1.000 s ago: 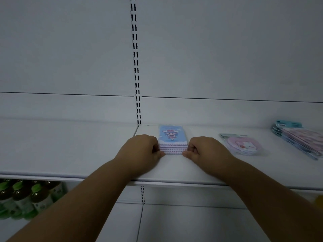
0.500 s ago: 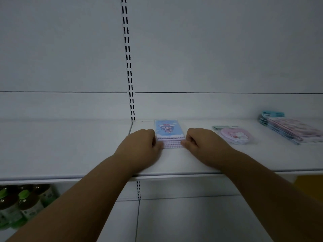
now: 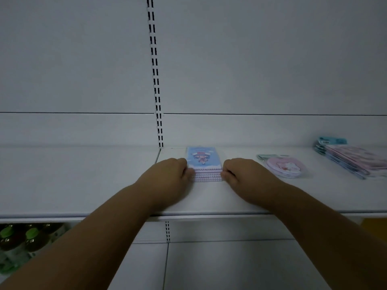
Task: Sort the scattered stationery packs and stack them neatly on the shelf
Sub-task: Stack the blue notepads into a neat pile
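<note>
A stack of small blue notebook packs point(image 3: 204, 162) with a cartoon girl on top lies on the white shelf point(image 3: 83, 181), just right of the upright rail. My left hand point(image 3: 167, 176) grips the stack's left side with curled fingers. On the stack's right side, my right hand point(image 3: 243, 174) grips it the same way. The fingertips of both hands are hidden against the stack's edges.
A round pink pack point(image 3: 285, 167) lies on the shelf to the right. Farther right sits a slanted pile of flat pink and blue packs point(image 3: 351, 160). Green-capped bottles point(image 3: 18, 241) stand on the lower shelf at left. The slotted rail point(image 3: 156, 80) runs up the back wall.
Both hands have stayed on the sides of the stack. The stack shifted slightly back on the shelf, and the view drifted a little.
</note>
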Action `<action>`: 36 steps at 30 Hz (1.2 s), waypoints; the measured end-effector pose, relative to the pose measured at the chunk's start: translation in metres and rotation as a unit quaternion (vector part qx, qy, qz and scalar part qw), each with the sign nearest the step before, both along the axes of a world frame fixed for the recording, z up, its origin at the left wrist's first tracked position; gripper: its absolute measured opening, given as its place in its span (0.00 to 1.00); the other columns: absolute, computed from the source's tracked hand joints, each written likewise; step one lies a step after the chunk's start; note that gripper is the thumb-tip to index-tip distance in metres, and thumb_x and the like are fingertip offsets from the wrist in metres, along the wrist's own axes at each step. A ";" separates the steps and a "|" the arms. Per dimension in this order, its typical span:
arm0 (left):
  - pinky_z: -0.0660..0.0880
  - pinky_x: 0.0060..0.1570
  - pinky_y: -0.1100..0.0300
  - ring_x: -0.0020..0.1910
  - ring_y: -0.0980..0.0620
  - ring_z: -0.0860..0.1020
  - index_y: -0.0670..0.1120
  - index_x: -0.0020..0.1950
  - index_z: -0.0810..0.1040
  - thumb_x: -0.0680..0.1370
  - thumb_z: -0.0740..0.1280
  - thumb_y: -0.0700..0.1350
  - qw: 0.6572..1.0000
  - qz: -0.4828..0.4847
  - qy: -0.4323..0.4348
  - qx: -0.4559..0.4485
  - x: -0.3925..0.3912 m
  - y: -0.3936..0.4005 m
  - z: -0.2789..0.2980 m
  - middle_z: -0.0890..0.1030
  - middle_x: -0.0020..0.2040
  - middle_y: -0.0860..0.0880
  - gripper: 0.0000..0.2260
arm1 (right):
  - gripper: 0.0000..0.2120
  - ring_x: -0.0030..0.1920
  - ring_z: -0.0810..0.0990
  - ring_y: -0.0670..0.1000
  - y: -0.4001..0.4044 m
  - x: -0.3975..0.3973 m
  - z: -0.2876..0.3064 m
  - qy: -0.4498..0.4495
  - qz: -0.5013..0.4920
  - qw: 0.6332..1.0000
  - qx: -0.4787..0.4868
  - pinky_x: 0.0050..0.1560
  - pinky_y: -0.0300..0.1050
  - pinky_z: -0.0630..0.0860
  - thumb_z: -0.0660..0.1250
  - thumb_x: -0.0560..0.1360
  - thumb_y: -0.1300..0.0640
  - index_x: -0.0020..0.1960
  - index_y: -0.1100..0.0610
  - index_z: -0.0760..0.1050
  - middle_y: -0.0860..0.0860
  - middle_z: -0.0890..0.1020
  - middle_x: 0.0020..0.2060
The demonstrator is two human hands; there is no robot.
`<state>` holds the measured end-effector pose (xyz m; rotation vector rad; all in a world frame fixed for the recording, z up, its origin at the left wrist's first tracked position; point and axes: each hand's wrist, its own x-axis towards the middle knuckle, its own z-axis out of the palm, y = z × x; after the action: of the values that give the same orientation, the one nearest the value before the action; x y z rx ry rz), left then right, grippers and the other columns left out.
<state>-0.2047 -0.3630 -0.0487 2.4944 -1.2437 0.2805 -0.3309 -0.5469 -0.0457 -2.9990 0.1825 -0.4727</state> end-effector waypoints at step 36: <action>0.66 0.30 0.60 0.34 0.56 0.73 0.52 0.38 0.72 0.75 0.63 0.62 0.999 0.013 0.037 0.014 0.005 0.004 0.008 0.76 0.35 0.54 0.14 | 0.21 0.35 0.72 0.50 0.001 0.006 -0.001 -0.039 -0.046 0.997 0.047 0.34 0.45 0.64 0.51 0.79 0.40 0.37 0.53 0.70 0.48 0.72 0.30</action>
<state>-0.1995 -0.3594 -0.0407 2.5219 -1.1942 0.1774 -0.3248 -0.5459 -0.0466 -2.8830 0.3292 -0.5731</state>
